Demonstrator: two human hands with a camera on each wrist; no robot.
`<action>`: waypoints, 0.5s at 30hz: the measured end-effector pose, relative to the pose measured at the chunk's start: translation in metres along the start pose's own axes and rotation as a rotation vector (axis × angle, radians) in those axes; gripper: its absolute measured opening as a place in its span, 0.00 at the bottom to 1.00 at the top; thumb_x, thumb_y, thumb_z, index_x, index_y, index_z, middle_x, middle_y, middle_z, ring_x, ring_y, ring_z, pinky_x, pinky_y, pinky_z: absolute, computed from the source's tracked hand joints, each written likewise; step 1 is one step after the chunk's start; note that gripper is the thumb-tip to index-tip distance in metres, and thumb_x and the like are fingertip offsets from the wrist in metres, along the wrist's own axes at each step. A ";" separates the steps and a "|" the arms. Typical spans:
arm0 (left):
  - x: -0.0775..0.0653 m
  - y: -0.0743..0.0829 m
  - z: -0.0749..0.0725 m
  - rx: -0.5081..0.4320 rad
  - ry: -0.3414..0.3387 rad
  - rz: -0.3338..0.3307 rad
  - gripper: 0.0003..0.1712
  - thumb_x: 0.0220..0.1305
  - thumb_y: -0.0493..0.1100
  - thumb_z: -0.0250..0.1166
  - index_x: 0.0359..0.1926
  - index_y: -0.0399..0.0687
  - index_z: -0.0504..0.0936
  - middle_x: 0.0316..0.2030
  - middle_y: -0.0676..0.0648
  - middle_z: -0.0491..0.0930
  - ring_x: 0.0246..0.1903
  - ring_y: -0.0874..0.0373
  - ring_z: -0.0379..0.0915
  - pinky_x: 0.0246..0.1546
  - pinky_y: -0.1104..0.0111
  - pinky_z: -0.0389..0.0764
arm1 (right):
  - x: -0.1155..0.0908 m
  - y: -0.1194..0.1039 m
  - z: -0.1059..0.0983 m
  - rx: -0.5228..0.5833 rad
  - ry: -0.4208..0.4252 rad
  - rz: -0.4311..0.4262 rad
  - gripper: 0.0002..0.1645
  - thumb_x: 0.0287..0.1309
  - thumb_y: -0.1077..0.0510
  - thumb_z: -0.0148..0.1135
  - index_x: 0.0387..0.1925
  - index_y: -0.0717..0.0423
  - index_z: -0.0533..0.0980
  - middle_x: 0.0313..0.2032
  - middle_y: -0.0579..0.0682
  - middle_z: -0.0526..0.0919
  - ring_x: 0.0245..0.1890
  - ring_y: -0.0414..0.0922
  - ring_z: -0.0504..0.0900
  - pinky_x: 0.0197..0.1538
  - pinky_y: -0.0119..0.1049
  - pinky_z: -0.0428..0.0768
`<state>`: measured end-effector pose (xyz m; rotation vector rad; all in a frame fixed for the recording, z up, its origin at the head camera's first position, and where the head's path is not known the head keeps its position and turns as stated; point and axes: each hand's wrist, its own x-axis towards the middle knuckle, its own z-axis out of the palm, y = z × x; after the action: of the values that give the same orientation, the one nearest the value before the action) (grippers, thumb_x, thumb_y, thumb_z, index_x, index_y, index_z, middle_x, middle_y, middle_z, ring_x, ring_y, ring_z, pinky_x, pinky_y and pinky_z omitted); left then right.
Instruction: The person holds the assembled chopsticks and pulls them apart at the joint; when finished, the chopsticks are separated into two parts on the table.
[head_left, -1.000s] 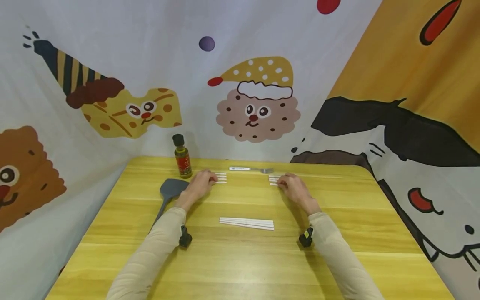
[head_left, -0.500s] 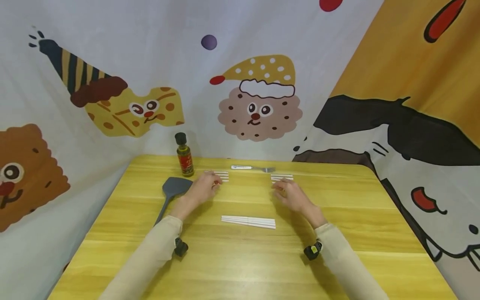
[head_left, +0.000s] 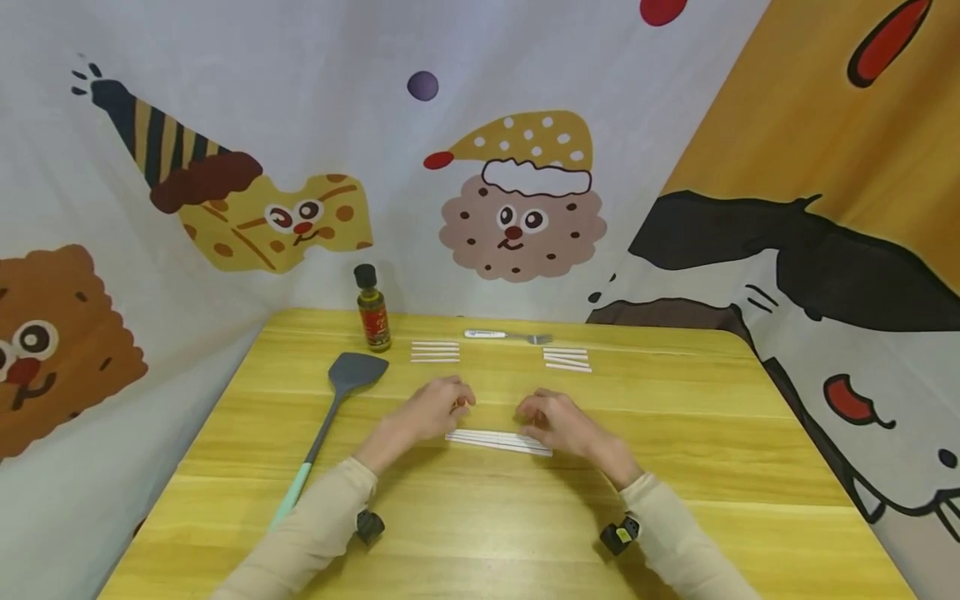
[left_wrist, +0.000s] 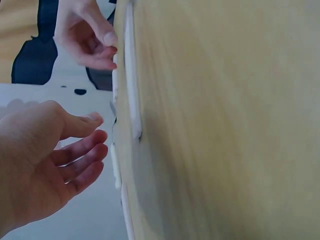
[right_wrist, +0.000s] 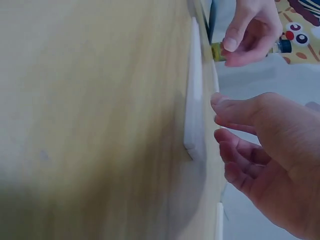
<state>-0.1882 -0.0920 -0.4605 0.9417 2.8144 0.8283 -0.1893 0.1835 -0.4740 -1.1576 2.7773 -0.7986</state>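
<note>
My left hand (head_left: pixel 435 408) hovers just above the left end of a bundle of slim white sticks (head_left: pixel 487 439), its fingers loosely bent with nothing between them. Over the bundle's right end is my right hand (head_left: pixel 562 423), also holding nothing and partly covering that end. In the left wrist view the thumb and fingers of the left hand (left_wrist: pixel 50 160) stand apart. The right hand (right_wrist: pixel 270 155) looks much the same in the right wrist view, beside the sticks (right_wrist: pixel 194 95). Farther back lie a left row of short white sticks (head_left: pixel 435 352) and a right row (head_left: pixel 567 359).
A fork (head_left: pixel 510 336) with a white handle lies near the table's back edge. An oil bottle (head_left: pixel 373 310) with a dark cap stands at the back left. The grey spatula (head_left: pixel 347 379) lies left of my left arm. A printed cloth (head_left: pixel 300 100) hangs behind the table (head_left: pixel 480 525).
Both hands have let go of the two back rows of sticks and come nearer to me, over the middle bundle. The right row now lies slightly uneven.
</note>
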 end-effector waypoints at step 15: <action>0.006 0.009 0.023 -0.017 -0.079 0.025 0.07 0.65 0.32 0.65 0.42 0.43 0.86 0.38 0.50 0.81 0.38 0.59 0.76 0.41 0.69 0.81 | -0.001 0.000 0.010 -0.051 -0.004 -0.017 0.09 0.61 0.61 0.70 0.43 0.57 0.84 0.36 0.48 0.83 0.33 0.38 0.78 0.37 0.27 0.81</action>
<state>-0.1834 -0.0718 -0.4748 0.9866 2.7303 0.7976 -0.1867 0.1793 -0.4831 -1.1903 2.8045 -0.7306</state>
